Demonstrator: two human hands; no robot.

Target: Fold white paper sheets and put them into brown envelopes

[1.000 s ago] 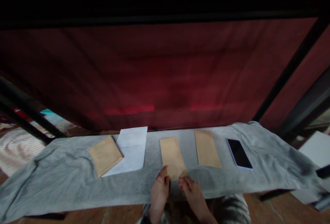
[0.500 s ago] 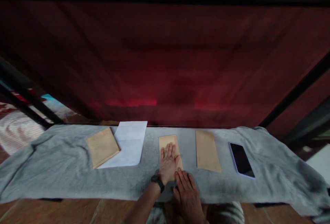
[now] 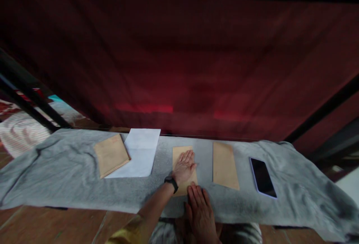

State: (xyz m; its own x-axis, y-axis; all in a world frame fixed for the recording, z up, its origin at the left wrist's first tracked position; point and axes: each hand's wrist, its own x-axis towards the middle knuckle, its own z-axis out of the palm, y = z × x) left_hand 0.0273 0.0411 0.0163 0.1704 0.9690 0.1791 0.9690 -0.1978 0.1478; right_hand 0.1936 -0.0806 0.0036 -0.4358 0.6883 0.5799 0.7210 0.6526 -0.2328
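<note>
Flat on a brown paper envelope [image 3: 178, 189] in the middle of the bench rests my left hand [image 3: 184, 166], fingers stretched out toward its far edge. A dark watch [image 3: 171, 184] circles that wrist. My right hand [image 3: 199, 206] lies open with its fingertips at the near right corner of the same envelope. Part of the envelope is hidden under the hands. To the right lies a second brown envelope [image 3: 224, 165]. On the left, a stack of brown envelopes [image 3: 111, 156] overlaps a white sheet of paper [image 3: 143, 150] with a crease across it.
A phone [image 3: 263, 177] in a pale purple case lies at the right. Grey cloth [image 3: 67, 169] covers the narrow bench. Behind it hangs a dark red curtain [image 3: 190, 60] between dark posts. Striped fabric [image 3: 25, 133] is at the far left, and tiled floor [image 3: 78, 225] shows in front.
My left hand has slid slightly, its fingers now angled more to the right across the envelope. My right hand stays near the corner. The view has shifted a little.
</note>
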